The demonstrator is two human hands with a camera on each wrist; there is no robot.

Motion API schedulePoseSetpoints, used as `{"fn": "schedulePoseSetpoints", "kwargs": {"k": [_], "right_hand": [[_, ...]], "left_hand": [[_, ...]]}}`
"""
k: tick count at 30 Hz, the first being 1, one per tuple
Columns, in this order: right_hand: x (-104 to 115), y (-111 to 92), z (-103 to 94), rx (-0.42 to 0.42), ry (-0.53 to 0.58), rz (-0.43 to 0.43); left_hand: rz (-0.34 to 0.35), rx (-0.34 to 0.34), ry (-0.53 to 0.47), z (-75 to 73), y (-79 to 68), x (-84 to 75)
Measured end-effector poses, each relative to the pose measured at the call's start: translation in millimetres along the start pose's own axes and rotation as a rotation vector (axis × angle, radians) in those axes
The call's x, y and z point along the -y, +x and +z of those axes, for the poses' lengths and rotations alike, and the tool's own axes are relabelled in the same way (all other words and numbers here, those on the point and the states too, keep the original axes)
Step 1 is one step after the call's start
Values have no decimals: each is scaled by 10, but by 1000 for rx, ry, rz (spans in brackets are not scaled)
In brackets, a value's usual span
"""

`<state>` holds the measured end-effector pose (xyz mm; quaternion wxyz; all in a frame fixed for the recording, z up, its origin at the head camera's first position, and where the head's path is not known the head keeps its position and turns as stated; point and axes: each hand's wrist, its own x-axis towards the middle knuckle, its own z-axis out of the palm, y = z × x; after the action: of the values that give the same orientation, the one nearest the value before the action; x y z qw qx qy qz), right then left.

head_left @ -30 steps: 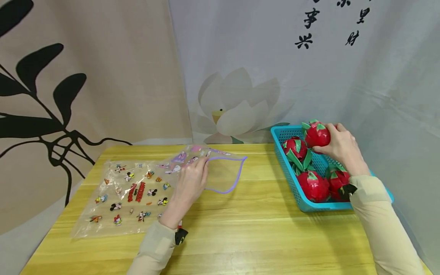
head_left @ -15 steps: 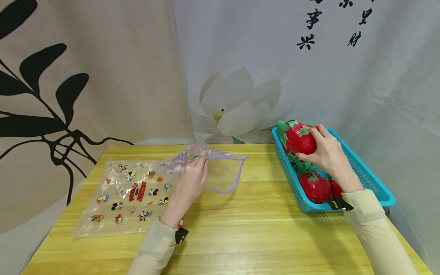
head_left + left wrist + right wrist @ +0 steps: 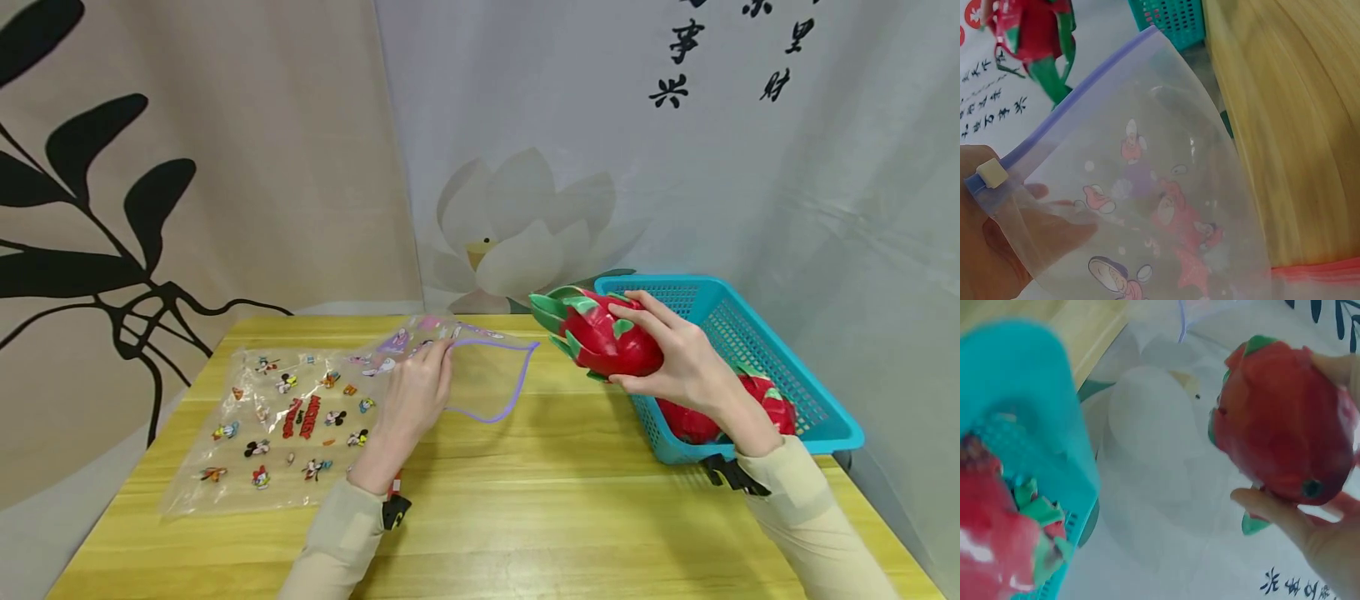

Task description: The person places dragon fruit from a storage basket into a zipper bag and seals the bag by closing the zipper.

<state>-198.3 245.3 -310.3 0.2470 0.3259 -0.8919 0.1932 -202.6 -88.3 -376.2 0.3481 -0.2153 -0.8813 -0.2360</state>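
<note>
My right hand (image 3: 686,358) grips a red dragon fruit (image 3: 611,337) with green leafy scales, held in the air left of the blue basket (image 3: 750,325). The right wrist view shows the fruit (image 3: 1285,425) between thumb and fingers. With my left hand (image 3: 416,387) I pinch the rim of a clear zip bag (image 3: 491,371) edged in purple; its mouth gapes toward the right. A pale slider (image 3: 991,173) sits on the purple edge beside the left hand in the left wrist view. More dragon fruit (image 3: 686,421) lie in the basket, partly hidden by my right arm.
Flat on the left of the wooden table (image 3: 510,517) lies another clear bag (image 3: 262,433) printed with cartoon figures, partly under the purple-edged one. A printed curtain (image 3: 300,167) hangs behind the table. The basket stands at the right edge.
My right hand has lifted the dragon fruit out of the basket and carried it left, toward the purple-edged bag. The left hand and both bags have stayed in place.
</note>
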Motion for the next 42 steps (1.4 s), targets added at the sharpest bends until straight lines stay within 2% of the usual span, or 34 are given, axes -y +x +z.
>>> {"fn": "schedulePoseSetpoints", "kwargs": {"k": [11,14,28,35,42], "right_hand": [[272,-98,128,39,99,-129],[335,-128,155,59,122,-140],[489,-192,231,93,168,-144],[541,-180,397,102,204,-125],[594,-126,597,58,229,-83]], "left_hand": [[-11,3,6,0,7,-1],[-8,2,9,4,5,4],[-20,-12,26,21,18,43],[0,-24,32,25,20,15],[1,-32,34,35,21,-26]]}}
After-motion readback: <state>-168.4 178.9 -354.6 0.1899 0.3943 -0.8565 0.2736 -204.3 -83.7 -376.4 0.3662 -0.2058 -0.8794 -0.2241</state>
